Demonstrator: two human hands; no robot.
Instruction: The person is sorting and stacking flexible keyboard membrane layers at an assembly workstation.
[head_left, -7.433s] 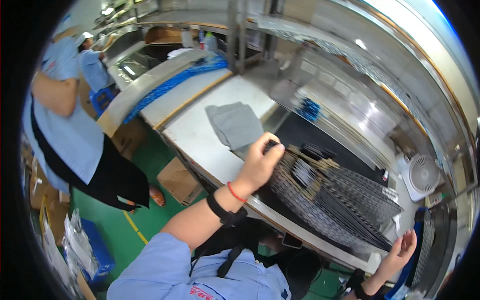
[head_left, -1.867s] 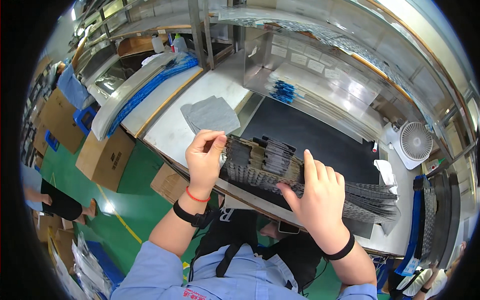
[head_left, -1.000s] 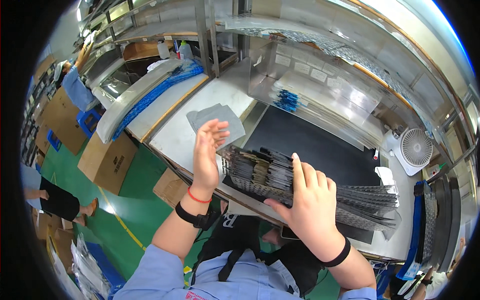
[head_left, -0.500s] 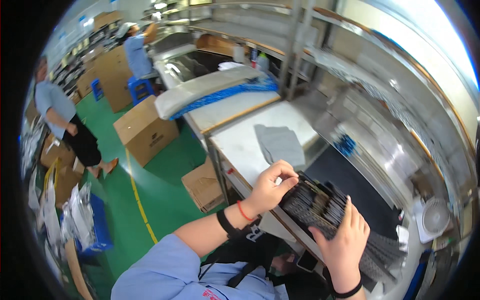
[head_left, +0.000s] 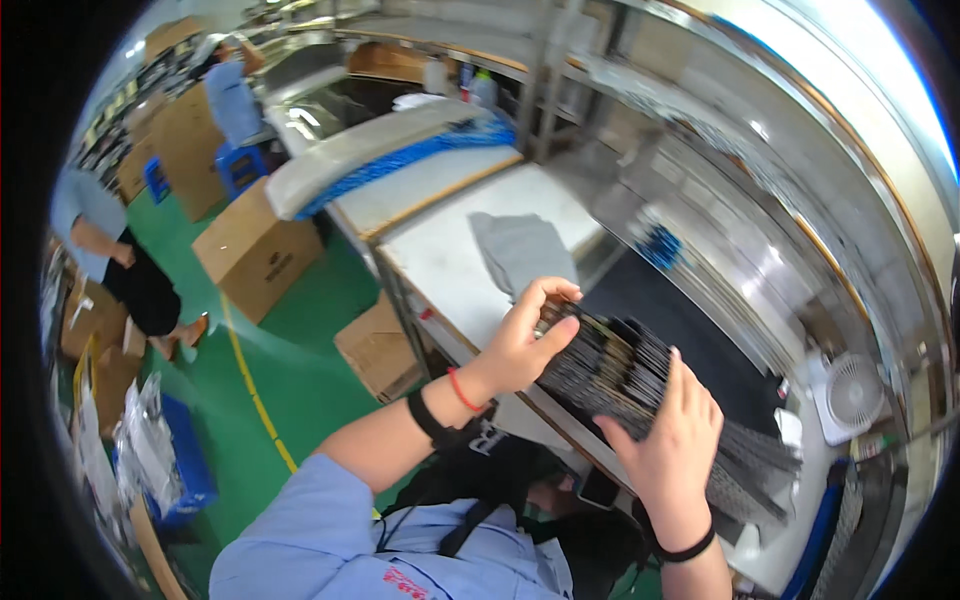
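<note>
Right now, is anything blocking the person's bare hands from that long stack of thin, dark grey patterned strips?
Nothing visible. The bare left hand is at the left end of the dark grey stack; the bare right hand straddles it. The flat grey sheet lies beyond, not between.

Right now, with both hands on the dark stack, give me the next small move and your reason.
Probably a gentle squeeze with the right hand to gather the dark stack: its thumb and fingers span opposite sides, the left hand is at one end, and beyond the right hand the strips look splayed.
</note>
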